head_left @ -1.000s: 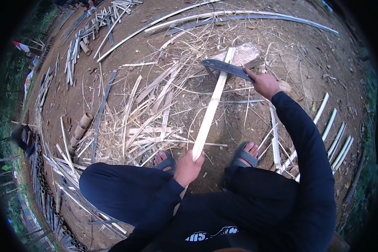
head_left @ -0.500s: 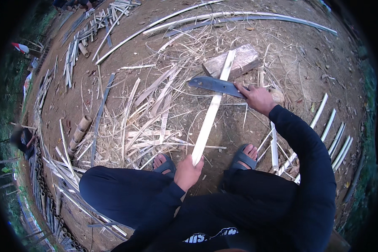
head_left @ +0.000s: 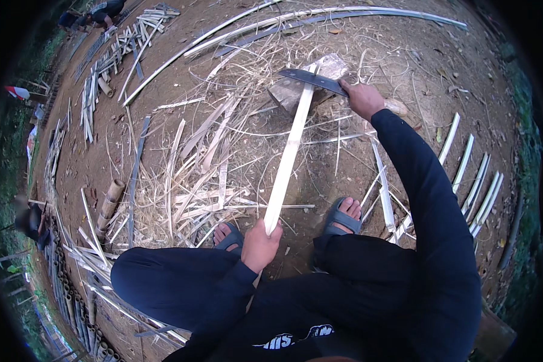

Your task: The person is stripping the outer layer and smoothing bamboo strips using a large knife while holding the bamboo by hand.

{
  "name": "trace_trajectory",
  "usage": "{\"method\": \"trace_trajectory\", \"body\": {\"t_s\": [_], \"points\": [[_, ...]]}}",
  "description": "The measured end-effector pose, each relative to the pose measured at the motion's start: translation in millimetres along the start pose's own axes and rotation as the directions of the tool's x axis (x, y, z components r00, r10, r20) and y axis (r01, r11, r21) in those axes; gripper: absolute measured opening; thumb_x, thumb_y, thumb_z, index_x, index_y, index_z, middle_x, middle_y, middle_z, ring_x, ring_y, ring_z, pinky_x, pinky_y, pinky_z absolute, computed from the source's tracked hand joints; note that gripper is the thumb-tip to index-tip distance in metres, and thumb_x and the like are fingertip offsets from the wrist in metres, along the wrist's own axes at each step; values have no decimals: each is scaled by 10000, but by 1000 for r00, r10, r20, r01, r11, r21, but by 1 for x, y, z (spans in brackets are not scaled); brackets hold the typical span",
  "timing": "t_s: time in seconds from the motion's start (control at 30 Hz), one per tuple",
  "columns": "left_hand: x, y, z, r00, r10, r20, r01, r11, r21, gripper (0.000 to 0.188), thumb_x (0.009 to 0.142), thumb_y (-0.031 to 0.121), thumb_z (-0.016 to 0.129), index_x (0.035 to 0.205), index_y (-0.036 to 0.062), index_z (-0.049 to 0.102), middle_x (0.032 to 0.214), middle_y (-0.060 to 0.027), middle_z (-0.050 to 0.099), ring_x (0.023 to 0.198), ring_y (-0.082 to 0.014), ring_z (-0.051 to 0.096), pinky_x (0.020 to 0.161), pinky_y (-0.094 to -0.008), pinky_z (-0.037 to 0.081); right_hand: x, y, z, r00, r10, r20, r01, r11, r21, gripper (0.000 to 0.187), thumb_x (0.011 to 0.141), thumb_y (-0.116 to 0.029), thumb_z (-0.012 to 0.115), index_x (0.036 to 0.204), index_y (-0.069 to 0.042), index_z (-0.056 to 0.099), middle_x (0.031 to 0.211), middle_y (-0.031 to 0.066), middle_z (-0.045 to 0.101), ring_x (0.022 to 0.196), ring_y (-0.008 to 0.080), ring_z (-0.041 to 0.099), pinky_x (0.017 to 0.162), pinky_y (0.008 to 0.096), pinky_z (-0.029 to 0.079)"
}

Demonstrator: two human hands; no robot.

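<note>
My left hand (head_left: pixel 262 246) is closed round the near end of a long pale bamboo strip (head_left: pixel 288 160), which slopes away from me. Its far end rests on a weathered wood block (head_left: pixel 283 95). My right hand (head_left: pixel 365 99) grips a machete (head_left: pixel 311 79), whose dark broad blade lies across the strip close to its far end, above the block. The fingers of that hand hide the machete's handle. My sandalled feet stand on either side of the strip's near half.
Shavings and split pieces (head_left: pixel 193 199) litter the ground left of the strip. Several pale slats (head_left: pixel 464 166) lie at right, with long strips (head_left: pixel 332 15) at the far side. Bamboo poles (head_left: pixel 110 202) lie at left. Other people (head_left: pixel 105 11) are at the far left.
My right hand and the machete have moved away from me along the strip, toward its far end. The left hand keeps its hold, and the whole view has shifted slightly.
</note>
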State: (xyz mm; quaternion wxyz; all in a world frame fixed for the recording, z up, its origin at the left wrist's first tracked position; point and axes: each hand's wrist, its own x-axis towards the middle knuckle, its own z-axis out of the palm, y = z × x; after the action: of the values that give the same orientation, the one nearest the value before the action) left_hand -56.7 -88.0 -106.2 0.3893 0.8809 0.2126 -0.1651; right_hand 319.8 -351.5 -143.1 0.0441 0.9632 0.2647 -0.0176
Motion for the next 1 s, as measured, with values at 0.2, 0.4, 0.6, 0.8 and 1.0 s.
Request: {"method": "trace_trajectory", "body": {"t_s": [0.2,0.4,0.6,0.8,1.0], "points": [[-7,-12,-7,997,-27,-74,31,998,46,432,931,381,613,915,-50,591,795,-307,655,790,-474,661,686,-519,514,-38,-79,-13,930,-366,-25,367,927,74,643,948,-125,490,1547,-245,289,861,217,648,675,351,689,609,488,558],[-12,-11,-3,999,-54,1,54,998,23,433,930,388,616,941,-44,601,792,-297,661,763,-468,667,693,-510,525,-4,-23,-6,998,-36,46,34,998,50,552,918,-87,473,1465,-144,428,782,172,679,707,341,693,648,480,558],[-16,-10,-14,999,-41,-28,40,999,-8,436,929,389,620,940,-47,616,781,-291,661,782,-458,669,698,-506,519,-27,-56,4,969,-237,-67,242,967,83,571,905,-104,500,1466,-183,423,758,168,662,710,342,692,641,488,549],[-15,-15,-18,998,39,-49,-36,998,53,416,941,365,612,931,-51,610,752,-279,655,737,-450,665,654,-488,512,1,-38,1,999,-40,-3,40,994,105,537,927,-113,488,1459,-148,420,783,180,672,722,358,693,620,484,549],[-16,-5,-16,999,-17,40,17,1000,6,427,946,381,613,924,-46,613,748,-280,652,743,-458,659,659,-495,507,-7,-15,9,998,31,-50,-25,992,123,480,925,-108,478,1404,-137,480,807,189,680,742,354,696,642,496,550]]}}
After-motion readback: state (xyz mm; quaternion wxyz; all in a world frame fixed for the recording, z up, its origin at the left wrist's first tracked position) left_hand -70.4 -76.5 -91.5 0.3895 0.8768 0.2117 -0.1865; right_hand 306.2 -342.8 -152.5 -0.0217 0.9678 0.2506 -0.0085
